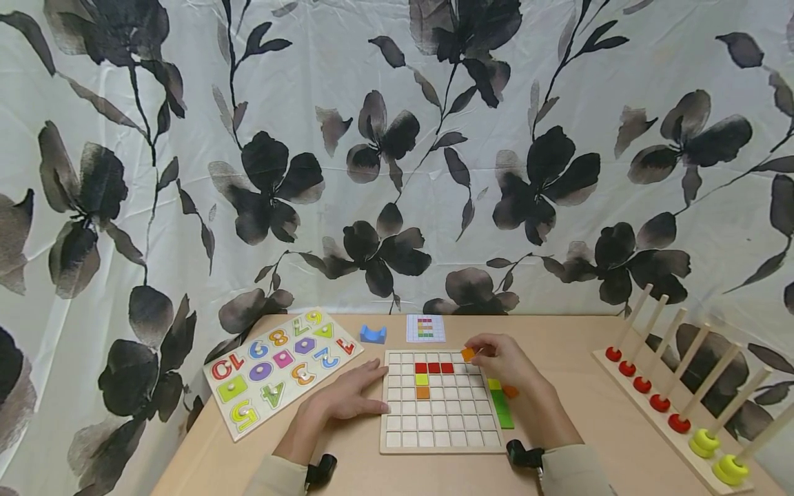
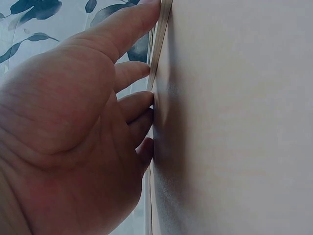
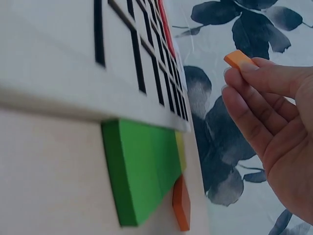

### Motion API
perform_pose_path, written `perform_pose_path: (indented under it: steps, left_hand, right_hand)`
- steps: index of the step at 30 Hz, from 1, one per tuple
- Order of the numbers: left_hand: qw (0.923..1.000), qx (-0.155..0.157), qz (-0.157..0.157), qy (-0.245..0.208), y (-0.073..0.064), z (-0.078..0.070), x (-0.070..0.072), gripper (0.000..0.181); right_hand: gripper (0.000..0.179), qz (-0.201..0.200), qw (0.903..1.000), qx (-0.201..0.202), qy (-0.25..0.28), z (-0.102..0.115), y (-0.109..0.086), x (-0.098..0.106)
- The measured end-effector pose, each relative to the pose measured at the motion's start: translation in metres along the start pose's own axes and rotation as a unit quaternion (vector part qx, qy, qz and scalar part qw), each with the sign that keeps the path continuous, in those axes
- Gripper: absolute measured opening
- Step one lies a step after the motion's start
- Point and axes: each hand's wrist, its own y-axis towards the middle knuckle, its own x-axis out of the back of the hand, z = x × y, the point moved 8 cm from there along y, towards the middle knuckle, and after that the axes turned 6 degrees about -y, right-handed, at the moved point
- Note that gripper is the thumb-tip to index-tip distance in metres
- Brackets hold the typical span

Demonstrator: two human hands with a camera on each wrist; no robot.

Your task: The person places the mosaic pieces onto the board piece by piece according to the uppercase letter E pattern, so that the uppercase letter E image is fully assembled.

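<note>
My right hand (image 1: 511,365) pinches a small orange square tile (image 3: 238,59) between thumb and fingertips, held above the top right part of a wooden grid board (image 1: 446,438). In the head view my left hand (image 1: 349,394) lies at the board's left side, its fingertips and thumb touching that edge. Three red tiles (image 1: 431,368) form a row high on the grid. Below the leftmost one sit a yellow tile (image 1: 422,379) and another orange tile (image 1: 422,393). Along the right edge lie green tiles (image 3: 142,171), a yellow tile (image 1: 493,384) and a loose orange tile (image 3: 182,203).
A number puzzle board (image 1: 254,406) lies on the left. Behind the grid are a blue arch-shaped block (image 1: 373,335) and a small pattern card (image 1: 425,328). A wooden peg stand (image 1: 697,455) with red and yellow rings runs along the right. A floral curtain (image 1: 347,69) hangs behind the table.
</note>
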Motion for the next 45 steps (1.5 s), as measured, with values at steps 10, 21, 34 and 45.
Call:
perform_pose_path:
  steps: [10,21,34,45]
  left_hand:
    - [1.0000,-0.007,-0.001,-0.002,0.000,0.000,-0.001,0.084]
    - [1.0000,-0.003,0.001,-0.002,0.001,0.001,-0.002,0.084]
    - [1.0000,-0.002,0.000,-0.003,0.000,0.001,0.000,0.084]
    - [1.0000,-0.007,0.002,-0.003,0.000,-0.001,0.000,0.084]
  right_hand:
    - [0.023,0.032,0.9971,0.068,0.014,0.022,-0.001,-0.010]
    - [0.025,0.075,0.9952,0.063,0.008,0.035,-0.002,-0.032]
    - [0.021,0.143,0.9865,0.079,-0.004,0.035,-0.002,-0.060]
    - [0.014,0.164,0.9837,0.070,-0.015,0.033,-0.007,-0.070]
